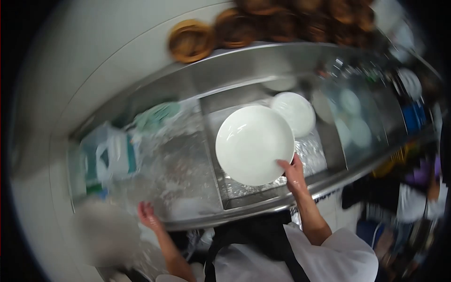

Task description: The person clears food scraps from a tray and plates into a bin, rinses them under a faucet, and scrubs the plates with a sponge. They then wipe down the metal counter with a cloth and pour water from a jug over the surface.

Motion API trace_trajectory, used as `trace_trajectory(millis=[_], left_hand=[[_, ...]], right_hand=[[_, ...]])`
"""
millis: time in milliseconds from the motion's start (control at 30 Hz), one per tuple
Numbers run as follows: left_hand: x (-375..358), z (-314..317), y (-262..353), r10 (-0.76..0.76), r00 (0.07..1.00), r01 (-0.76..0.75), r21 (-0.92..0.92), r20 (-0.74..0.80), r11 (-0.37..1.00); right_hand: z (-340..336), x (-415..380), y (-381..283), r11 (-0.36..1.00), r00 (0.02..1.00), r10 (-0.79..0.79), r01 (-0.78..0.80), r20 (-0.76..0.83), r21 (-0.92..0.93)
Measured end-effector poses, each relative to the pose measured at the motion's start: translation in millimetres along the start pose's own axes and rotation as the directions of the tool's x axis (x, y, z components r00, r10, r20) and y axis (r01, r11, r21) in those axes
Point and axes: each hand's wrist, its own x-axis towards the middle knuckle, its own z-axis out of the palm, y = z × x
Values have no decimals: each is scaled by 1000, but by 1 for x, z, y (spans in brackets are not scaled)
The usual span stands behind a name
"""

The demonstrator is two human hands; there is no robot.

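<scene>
My right hand (295,176) grips the lower right rim of a large round white plate (253,143), thumb on its upper face. The plate is held over the middle sink basin (213,185) and hides part of it. Behind its upper right edge lie smaller white plates (294,114) in the basin, over a sheet of clear, crinkled film (314,150). My left hand (147,215) is at the front edge of the left basin, slightly blurred. Its fingers look loosely stretched and nothing shows in them. Bubbly water (176,160) fills that left basin.
A clear container (104,152) and a green cloth (159,115) lie in the left basin. The right basin holds several round dishes (359,131) under water. Brown round containers (190,41) line the back ledge. Another person's sleeve (411,202) shows at far right.
</scene>
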Motion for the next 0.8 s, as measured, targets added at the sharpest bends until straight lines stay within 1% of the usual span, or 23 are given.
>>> trace_trajectory(millis=[33, 67, 100, 133, 167, 200, 233, 267, 300, 333, 367, 400, 433, 467, 500, 533, 567, 600, 633, 700, 733, 767, 800], left_hand=[[-3, -49, 9, 9, 986, -1, 47, -167, 999], [-13, -94, 19, 24, 943, 7, 93, -332, 996], [-27, -136, 21, 34, 908, 6, 94, -417, 996], [-47, -178, 22, 120, 836, 63, 312, -535, 948], [-69, -220, 20, 214, 755, 166, 496, -620, 853], [-95, -266, 8, 218, 705, 197, 481, -675, 854], [-124, -312, -15, 236, 723, 309, 609, -649, 730], [-151, -343, -30, 236, 748, 405, 709, -620, 577], [-172, -366, -30, 232, 718, 439, 685, -657, 582], [-188, -392, -20, 150, 644, 643, 637, -750, 425], [-196, -413, -14, 82, 539, 804, 542, -838, 246], [-193, -434, -14, 92, 518, 798, 519, -850, 306], [-191, -460, -20, 91, 493, 797, 491, -865, 353], [-188, -490, -45, 189, 540, 694, 561, -820, 452], [-169, -493, -43, 278, 585, 660, 647, -761, 382], [-142, -495, -41, 324, 601, 656, 683, -731, 322], [-123, -493, -50, 296, 442, 712, 532, -847, 458], [-120, -516, -84, 433, 462, 620, 631, -774, 467], [-110, -494, -77, 405, 429, 705, 579, -808, 409], [-103, -451, -101, 433, 559, 335, 671, -707, 662], [-88, -399, -71, 321, 672, 316, 650, -668, 691], [-74, -364, -64, 283, 726, 229, 608, -627, 760], [-64, -325, -71, 169, 729, 167, 412, -663, 896]], right_hand=[[23, 5, 17, 1000, 997, 16, -17, 82, 20], [49, 10, 29, 998, 986, 35, -42, 165, 38], [80, 4, 28, 986, 967, 164, -168, 196, 7], [104, 6, 38, 983, 944, 184, -181, 272, -37], [129, 10, 53, 970, 912, 238, -242, 334, -31], [153, 14, 67, 954, 878, 287, -300, 384, -27], [176, 12, 76, 946, 869, 309, -322, 386, -34], [198, 9, 88, 946, 849, 316, -317, 424, -70], [221, 6, 102, 958, 870, 273, -283, 409, -37], [243, -2, 113, 968, 893, 230, -250, 388, 1], [263, -10, 121, 959, 889, 203, -265, 410, 99], [286, -18, 123, 949, 904, 222, -286, 366, 132], [299, -14, 135, 960, 902, 184, -250, 391, 124], [302, -2, 151, 970, 899, 155, -218, 410, 111], [299, 21, 168, 955, 886, 199, -270, 418, 118], [303, 42, 178, 938, 875, 239, -320, 421, 132], [313, 41, 174, 944, 872, 218, -303, 439, 132], [323, 36, 165, 949, 869, 195, -284, 455, 136], [329, 30, 163, 954, 866, 199, -278, 458, 111], [344, 29, 150, 969, 896, 180, -232, 407, 83], [338, 37, 152, 985, 927, 167, -168, 337, -26], [331, 35, 152, 976, 952, 165, -120, 258, -182], [331, 30, 154, 941, 972, 147, -80, 185, -328]])
